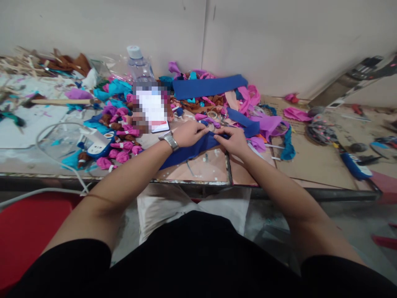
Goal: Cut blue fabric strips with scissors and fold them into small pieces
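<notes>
A dark blue fabric strip (189, 152) lies along the table's front part, its upper right end between my two hands. My left hand (190, 133), with a watch on the wrist, pinches the strip's upper edge. Close beside it on the right, my right hand (232, 140) has thumb and finger closed on the same strip. Another blue strip (211, 86) lies flat behind the hands, and a shorter blue piece (243, 122) rests just behind my right hand.
A phone (153, 108) leans near a clear bottle (140, 68). Pink bundles (122, 155) and a power strip (101, 147) with a white cable are on the left. A hammer (62, 101) lies farther left. Purple fabric (269, 125) and a pincushion (321, 130) are on the right.
</notes>
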